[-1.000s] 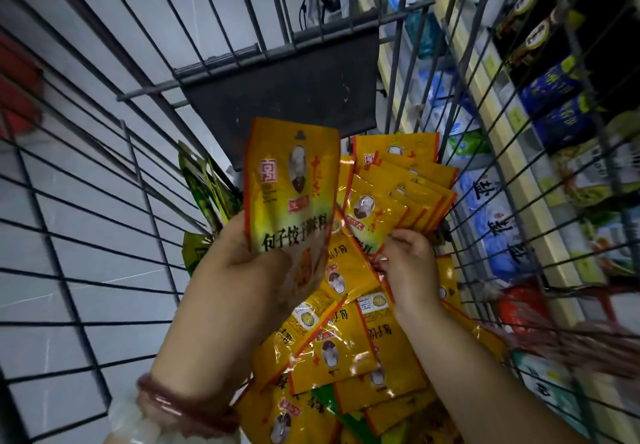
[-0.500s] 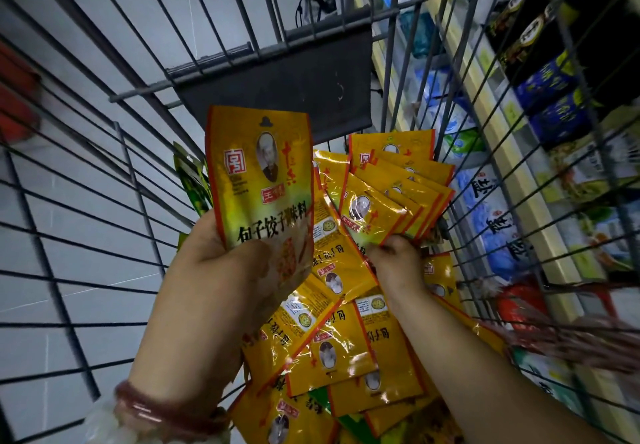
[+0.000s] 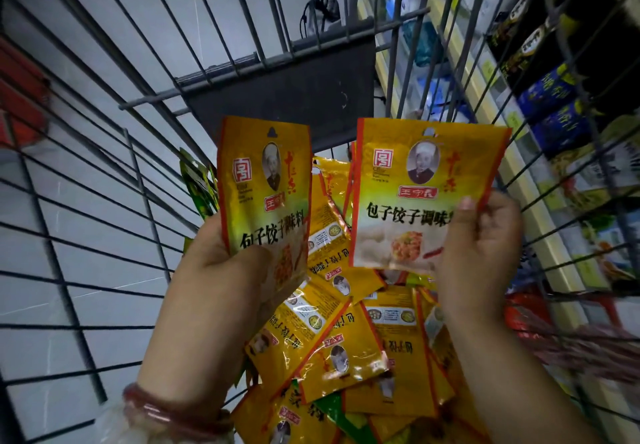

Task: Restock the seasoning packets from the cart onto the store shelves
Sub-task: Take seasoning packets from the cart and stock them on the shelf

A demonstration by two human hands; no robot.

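Cart (image 3: 104, 152) wire fills the view, and everything else sits in or beside it. At its left side, grey floor tiles (image 3: 69, 62) show through the bars, with a blurred red shape (image 3: 20, 97) at the far left edge. Inside the cart, against the left wall, a few green packets (image 3: 199, 187) stand on edge. Just right of them the left hand (image 3: 221, 267) holds one yellow seasoning packet (image 3: 265, 194) upright above the cart's load, thumb curled across the packet's lower front and fingers behind it; a reddish bracelet (image 3: 162, 409) circles that wrist. Below and between both hands, a loose pile of the same yellow packets (image 3: 332, 343) lies on the cart floor, overlapping at all angles. A dark flap (image 3: 287, 97) hangs on the cart's far end wall, above the pile. Right of the first packet, the right hand (image 3: 481, 249) pinches a second yellow packet (image 3: 415, 194) by its right edge, thumb on the printed front, fingers curled behind, holding it upright and a little tilted. Beyond the cart's right wall, store shelves (image 3: 519, 180) carry dark, blue and pale packaged goods, blurred.
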